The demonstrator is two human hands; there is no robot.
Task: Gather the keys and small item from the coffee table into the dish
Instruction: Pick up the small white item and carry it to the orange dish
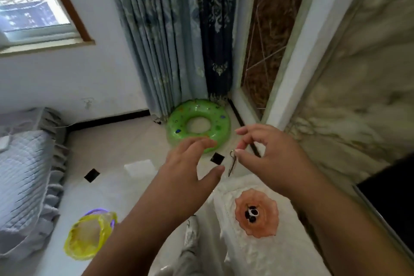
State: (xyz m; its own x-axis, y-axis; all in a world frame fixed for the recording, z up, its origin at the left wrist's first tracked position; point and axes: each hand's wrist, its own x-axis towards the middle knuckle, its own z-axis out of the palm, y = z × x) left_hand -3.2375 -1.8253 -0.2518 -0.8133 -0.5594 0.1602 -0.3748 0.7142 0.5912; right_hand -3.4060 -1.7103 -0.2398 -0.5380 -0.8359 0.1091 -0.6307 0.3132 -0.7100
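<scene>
Right hand [271, 154] grip pinched the ring of the small metal keys [233, 162], dangling beyond the wavy-edged orange glass dish [266, 226]. Left hand [190, 170] spread, empty. Best lowered over dish centre before release, avoiding the dark item inside.

Dish [257, 213] on table [268, 257]

- keys [233, 162]: blurred, thin, count unclear; top hidden by right hand [266, 154] fingertips
- dark item in dish [256, 213]: too small to identify
- table [264, 251]: cut off at bottom edge
- left hand [190, 168]: motion-blurred fingers
- black panel [392, 204]: cut by right edge
</scene>
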